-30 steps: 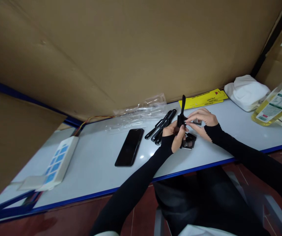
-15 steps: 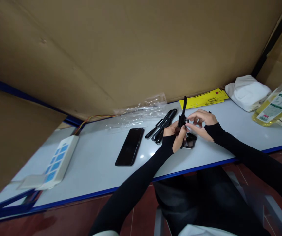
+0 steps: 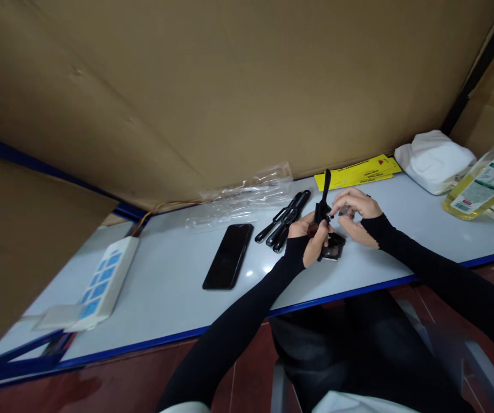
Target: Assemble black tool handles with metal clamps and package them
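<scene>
My left hand (image 3: 307, 236) is closed round a black spokeshave (image 3: 322, 212), whose upper handle points up and away from me. Beside its body, my right hand (image 3: 356, 212) has curled fingers and thumb drawn together at a small shiny metal part. What lies between those fingertips is too small to make out. Just below the hands, a small dark plastic packet (image 3: 334, 248) lies on the table, partly covered by my left hand. Several more black spokeshaves (image 3: 287, 221) lie in a pile left of my left hand.
A black phone (image 3: 228, 256) lies left of the pile. Clear plastic packaging (image 3: 242, 201) and yellow printed cards (image 3: 358, 173) are along the cardboard wall. At right are a white cloth bundle (image 3: 434, 160) and a bottle of yellow liquid (image 3: 483, 180); a power strip (image 3: 111, 281) is at left.
The spokeshave and both hands have shifted slightly to the right. My right fingers have curled more and moved a little off the spokeshave's body.
</scene>
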`<act>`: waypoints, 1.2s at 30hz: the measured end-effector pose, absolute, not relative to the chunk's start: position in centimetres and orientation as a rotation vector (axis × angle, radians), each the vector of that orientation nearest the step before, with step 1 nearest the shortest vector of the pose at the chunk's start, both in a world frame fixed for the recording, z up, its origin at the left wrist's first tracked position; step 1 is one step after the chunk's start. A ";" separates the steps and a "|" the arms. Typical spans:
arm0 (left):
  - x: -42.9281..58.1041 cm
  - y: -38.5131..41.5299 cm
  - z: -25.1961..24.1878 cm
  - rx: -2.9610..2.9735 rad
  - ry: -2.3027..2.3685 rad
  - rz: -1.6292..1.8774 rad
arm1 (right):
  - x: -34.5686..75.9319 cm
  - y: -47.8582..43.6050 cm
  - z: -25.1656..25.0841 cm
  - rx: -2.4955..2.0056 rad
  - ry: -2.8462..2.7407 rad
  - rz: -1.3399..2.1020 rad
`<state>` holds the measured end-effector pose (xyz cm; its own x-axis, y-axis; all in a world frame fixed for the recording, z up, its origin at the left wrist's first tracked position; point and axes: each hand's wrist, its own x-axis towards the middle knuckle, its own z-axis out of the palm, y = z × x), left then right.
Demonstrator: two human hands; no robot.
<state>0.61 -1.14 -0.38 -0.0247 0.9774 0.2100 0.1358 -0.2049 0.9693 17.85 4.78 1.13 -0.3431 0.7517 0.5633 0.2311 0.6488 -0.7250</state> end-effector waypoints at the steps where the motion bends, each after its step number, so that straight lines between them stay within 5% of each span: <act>1: 0.6 -1.2 -0.3 1.449 1.233 1.330 | 17.8 4.8 1.0 -0.787 -1.869 0.657; 36: 0.5 -0.9 -0.5 1.448 1.229 1.356 | 17.9 5.0 0.9 -0.781 -1.869 0.779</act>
<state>0.48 -0.94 -0.47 -0.0399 0.9725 0.2293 0.1327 -0.2223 0.9659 17.87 5.01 0.87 -0.3617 0.7812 0.5087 0.1889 0.5958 -0.7806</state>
